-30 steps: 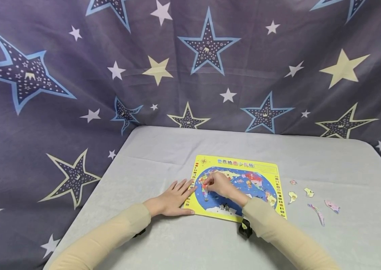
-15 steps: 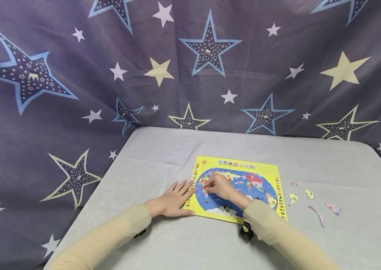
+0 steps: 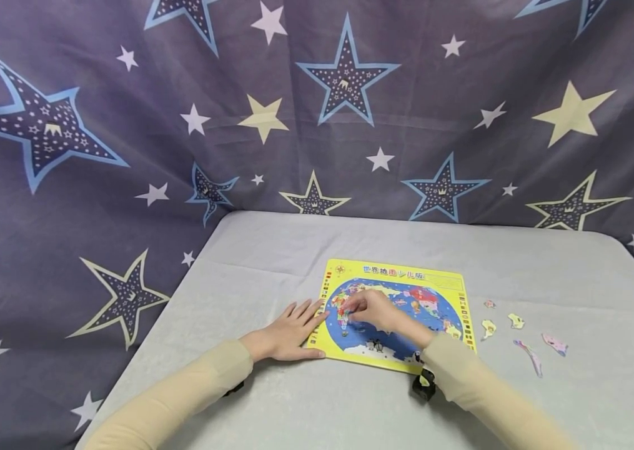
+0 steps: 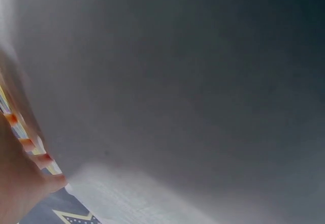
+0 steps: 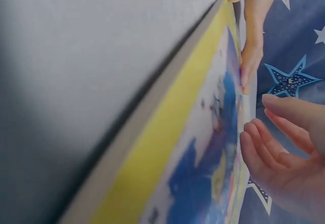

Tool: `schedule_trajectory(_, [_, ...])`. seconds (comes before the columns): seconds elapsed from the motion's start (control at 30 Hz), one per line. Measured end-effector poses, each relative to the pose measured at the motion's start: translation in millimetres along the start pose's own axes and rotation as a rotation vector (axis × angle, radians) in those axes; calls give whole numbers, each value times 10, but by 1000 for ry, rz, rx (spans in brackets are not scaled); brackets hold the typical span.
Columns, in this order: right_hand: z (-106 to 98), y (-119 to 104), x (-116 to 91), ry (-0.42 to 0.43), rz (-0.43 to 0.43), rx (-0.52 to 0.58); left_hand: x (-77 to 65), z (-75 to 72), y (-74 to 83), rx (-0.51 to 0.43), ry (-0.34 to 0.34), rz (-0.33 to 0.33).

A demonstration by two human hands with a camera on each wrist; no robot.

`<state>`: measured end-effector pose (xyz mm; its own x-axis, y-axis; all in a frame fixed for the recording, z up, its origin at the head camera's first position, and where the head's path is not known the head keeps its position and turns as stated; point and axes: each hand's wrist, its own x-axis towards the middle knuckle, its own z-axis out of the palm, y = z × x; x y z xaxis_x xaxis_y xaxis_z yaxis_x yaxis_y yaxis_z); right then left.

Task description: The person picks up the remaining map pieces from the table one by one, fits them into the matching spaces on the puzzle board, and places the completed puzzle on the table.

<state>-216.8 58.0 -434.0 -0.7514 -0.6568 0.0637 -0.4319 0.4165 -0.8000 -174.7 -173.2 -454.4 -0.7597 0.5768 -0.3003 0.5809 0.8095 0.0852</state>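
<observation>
A yellow-bordered world map puzzle board [image 3: 445, 280] with a blue oval map lies on the table. My left hand [image 3: 291, 334] rests with fingers spread at the board's left edge, fingertips over the border. Over the left part of the map is my right hand [image 3: 377, 310], its fingertips right beside a colourful long puzzle piece [image 3: 343, 318] in the map. In the right wrist view, the thumb and loosely bent fingers of the right hand [image 5: 292, 140] stand apart with nothing between them. The left wrist view shows mostly dim table, with the left hand [image 4: 23, 178] at its edge.
Right of the board lie several loose puzzle pieces: a small pinkish one [image 3: 489, 304], yellowish ones [image 3: 488, 329], a long thin one [image 3: 530, 359] and a pink one [image 3: 554, 344]. A star-patterned curtain [image 3: 350, 150] hangs behind the grey-covered table [image 3: 272, 244].
My right hand and forearm have shifted slightly to the right, showing more of the long piece at the map's left. The left hand has stayed in place.
</observation>
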Motion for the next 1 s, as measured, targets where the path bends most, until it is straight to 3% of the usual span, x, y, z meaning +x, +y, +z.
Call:
schedule_trajectory(0.33, [-176, -31, -165, -47, 50, -54, 4, 15, -3, 9, 11, 3])
schedule_trajectory(0.63, [-333, -21, -335, -38, 81, -39, 4, -3, 9, 22, 5, -9])
schedule_trajectory(1.0, [-502, 64, -534, -11, 88, -100, 10, 7, -2, 13, 7, -3])
